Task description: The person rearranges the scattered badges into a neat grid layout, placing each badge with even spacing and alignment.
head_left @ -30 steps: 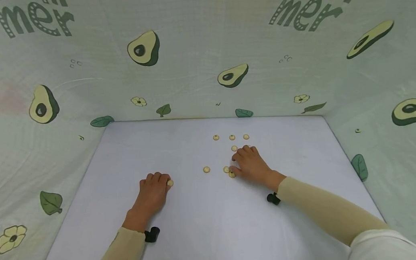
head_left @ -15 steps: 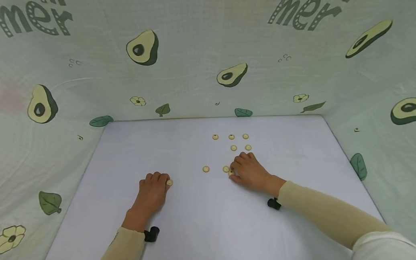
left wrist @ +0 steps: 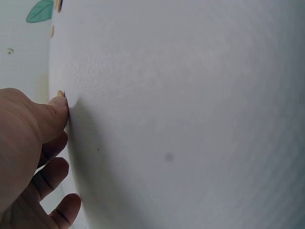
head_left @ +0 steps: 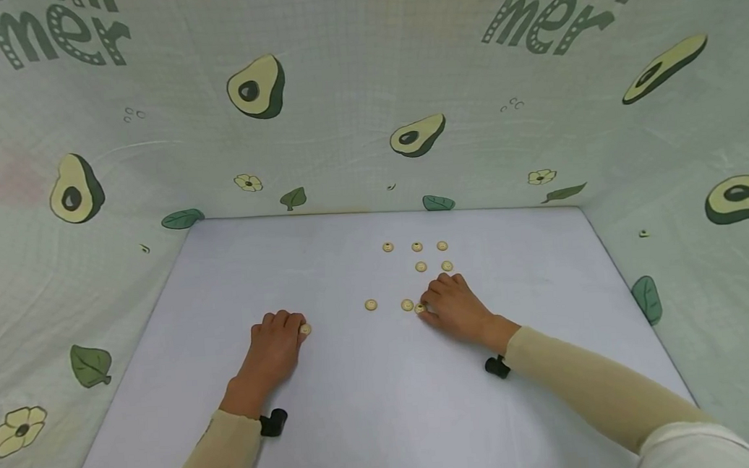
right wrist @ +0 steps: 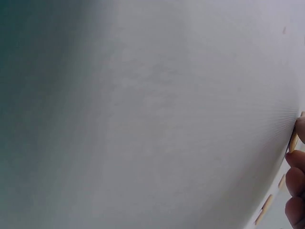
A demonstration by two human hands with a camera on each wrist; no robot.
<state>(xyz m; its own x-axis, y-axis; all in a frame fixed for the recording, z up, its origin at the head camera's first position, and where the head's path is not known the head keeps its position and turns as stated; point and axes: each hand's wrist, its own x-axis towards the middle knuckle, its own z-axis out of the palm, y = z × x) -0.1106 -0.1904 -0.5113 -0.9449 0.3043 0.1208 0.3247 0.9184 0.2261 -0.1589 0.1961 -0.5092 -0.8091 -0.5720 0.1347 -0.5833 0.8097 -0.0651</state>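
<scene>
Presently, the R hand pinches a small, round, pale-yellow disc b/w thumb and finger, at the white table; being round, it shows no long axis. A neighbouring disc lies just left, R hand nearer. The L hand, well apart, pinches another disc w/ its thumb side.

The white table carries five beige discs in two rows toward its far edge, other discs nearer its middle.
</scene>
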